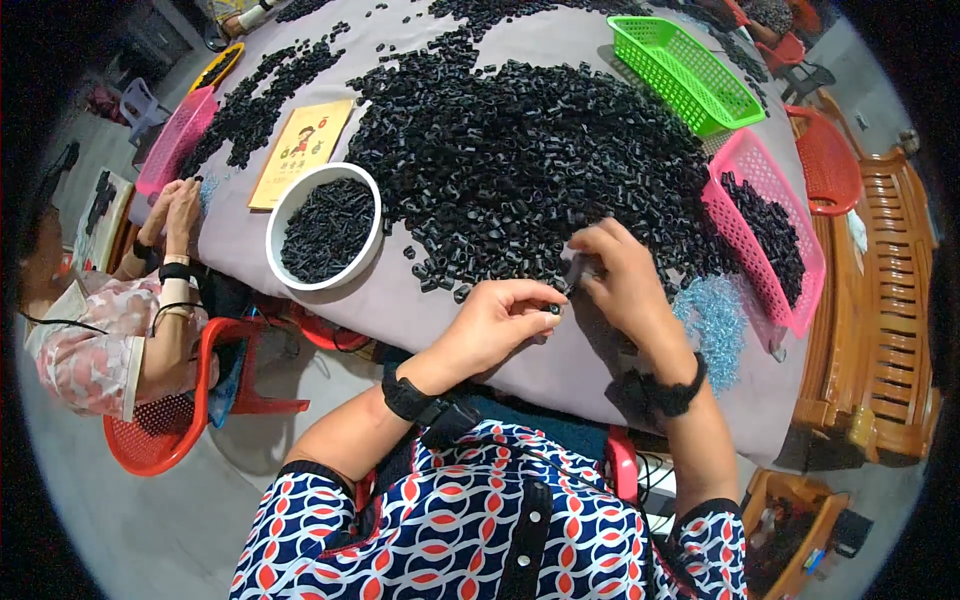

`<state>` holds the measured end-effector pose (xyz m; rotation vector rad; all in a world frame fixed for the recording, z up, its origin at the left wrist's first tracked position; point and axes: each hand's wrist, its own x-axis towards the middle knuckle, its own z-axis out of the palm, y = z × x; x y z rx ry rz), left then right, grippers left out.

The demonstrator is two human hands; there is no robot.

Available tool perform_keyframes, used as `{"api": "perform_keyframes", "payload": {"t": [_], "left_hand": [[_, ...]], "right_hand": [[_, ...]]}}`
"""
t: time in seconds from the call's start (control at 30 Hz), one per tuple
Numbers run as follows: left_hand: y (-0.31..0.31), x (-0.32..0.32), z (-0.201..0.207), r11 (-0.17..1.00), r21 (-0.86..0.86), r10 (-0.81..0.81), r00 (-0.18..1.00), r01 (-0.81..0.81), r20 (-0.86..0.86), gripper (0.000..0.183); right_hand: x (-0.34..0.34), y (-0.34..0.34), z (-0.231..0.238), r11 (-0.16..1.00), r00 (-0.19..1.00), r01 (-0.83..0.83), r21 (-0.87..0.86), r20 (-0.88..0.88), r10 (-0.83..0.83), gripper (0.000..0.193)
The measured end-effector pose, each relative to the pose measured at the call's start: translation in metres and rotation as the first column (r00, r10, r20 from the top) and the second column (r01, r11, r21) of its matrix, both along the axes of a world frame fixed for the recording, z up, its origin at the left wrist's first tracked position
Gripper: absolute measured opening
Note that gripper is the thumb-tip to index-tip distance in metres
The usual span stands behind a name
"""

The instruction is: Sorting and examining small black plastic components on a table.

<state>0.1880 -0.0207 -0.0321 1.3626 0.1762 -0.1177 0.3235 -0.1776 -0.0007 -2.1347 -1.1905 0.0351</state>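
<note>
Pinching a small black piece [552, 309], the left grip [497, 325] sits just left of the right grip [625, 277], whose blurred hold I cannot tell; beyond both, a heap of black pieces [530, 170] lies on the table [232, 232].

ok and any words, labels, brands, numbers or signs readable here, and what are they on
Yellow booklet: small printed characters on the cover, near a cartoon figure; too small to read surely, so not quoted.
White bowl, green basket, right-hand pink basket: no lettering I can make out.
Black pieces: none visible; any tiny marks would be too small to read.
</note>
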Motion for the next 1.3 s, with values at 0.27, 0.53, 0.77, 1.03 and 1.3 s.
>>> {"api": "perform_keyframes", "payload": {"t": [0.27,0.53,0.77,1.03,1.3], "left_hand": [[-0.003,0.003,0.005,0.998,-0.058,-0.033,0.999,0.031,-0.032,0.022],[-0.003,0.006,-0.001,0.994,-0.097,-0.047,0.998,0.043,-0.04,0.023],[-0.008,0.007,-0.003,0.994,-0.108,-0.024,0.999,0.02,-0.044,0.022],[-0.008,0.006,0.0,0.987,-0.159,-0.022,0.996,0.007,-0.092,0.018],[-0.008,0.009,-0.002,0.965,-0.261,-0.002,0.998,-0.013,-0.06,0.017]], "right_hand": [[-0.028,-0.02,0.023,0.994,0.829,-0.025,0.111,-0.553,0.082,0.038],[-0.04,-0.022,0.002,0.952,0.704,0.121,0.281,-0.7,0.117,0.034],[-0.044,-0.025,-0.002,0.936,0.69,0.206,0.285,-0.721,0.067,0.029],[-0.05,-0.028,-0.009,0.927,0.749,0.214,0.307,-0.661,0.046,0.03],[-0.049,-0.034,0.01,0.974,0.932,0.029,0.226,-0.359,0.056,0.04]]}}
